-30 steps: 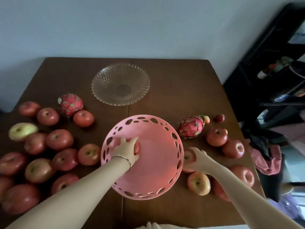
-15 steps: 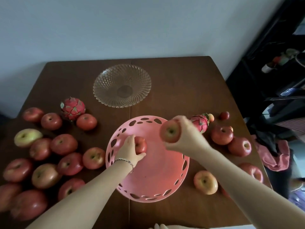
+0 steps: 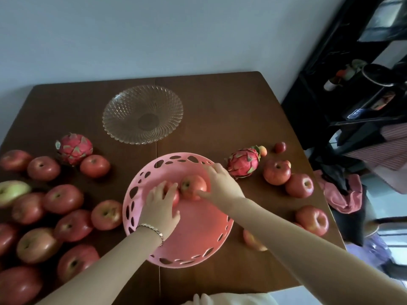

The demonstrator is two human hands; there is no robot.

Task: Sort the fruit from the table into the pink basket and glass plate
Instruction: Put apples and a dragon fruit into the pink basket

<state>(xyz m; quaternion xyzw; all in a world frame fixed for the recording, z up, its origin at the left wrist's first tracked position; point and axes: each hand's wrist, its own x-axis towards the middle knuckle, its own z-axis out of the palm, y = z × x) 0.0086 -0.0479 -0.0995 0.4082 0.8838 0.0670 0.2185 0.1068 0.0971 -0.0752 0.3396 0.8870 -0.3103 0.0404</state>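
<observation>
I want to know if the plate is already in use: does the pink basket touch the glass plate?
Apart. The head view shows a strip of bare brown table between the pink basket and the glass plate.

We note both bare forearms extended forward, converging. The left hand [image 3: 161, 205] lies palm down, fingers curled over a red apple [image 3: 175, 195]; a thin bracelet circles its wrist. The right hand [image 3: 220, 183] grips a second red apple [image 3: 192, 187], thumb in front.
</observation>
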